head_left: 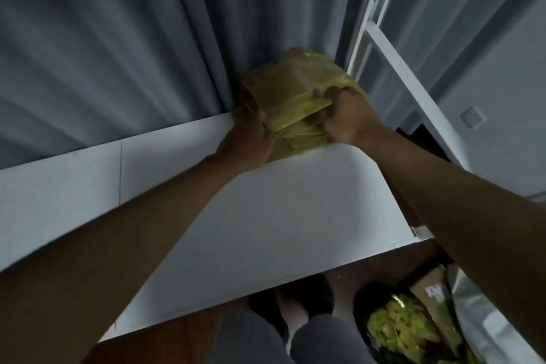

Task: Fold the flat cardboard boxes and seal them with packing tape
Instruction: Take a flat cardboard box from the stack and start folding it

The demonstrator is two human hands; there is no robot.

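bundle: a yellow-green stack of flat pieces (295,94), wrapped in shiny clear film, lies at the far end of the white table, against the grey curtain and just beside the white metal frame; whether these are flat boxes cannot be told from the blur.
left hand: the left hand (251,139) clasps the near left corner of the bundle, thumb on top, fingers hidden under or behind it.
right hand: the right hand (345,118) has its fingers curled into the wrapping at the bundle's right side, gripping the film or the edge of the top piece; which of the two cannot be told.
arms: both bare forearms reach out over the table, one on each side.
table: the white table (280,216) has a rounded far corner; its near edge runs slantwise across the lower view.
curtain: a grey pleated curtain (118,38) fills the upper left, hanging down to a white ledge (88,174) beside the table.
frame: a white metal frame (393,68) with holes in its upright stands at the right.
wall: a pale wall with a small square switch plate (472,117) lies past the frame.
floor: below the table, the person's knees in grey trousers (310,340) show over a brown floor.
lower right: a dark bag of crumpled yellow-green wrapping (404,331) sits beside a brown cardboard piece (428,287) and a sheet of clear plastic (484,319).
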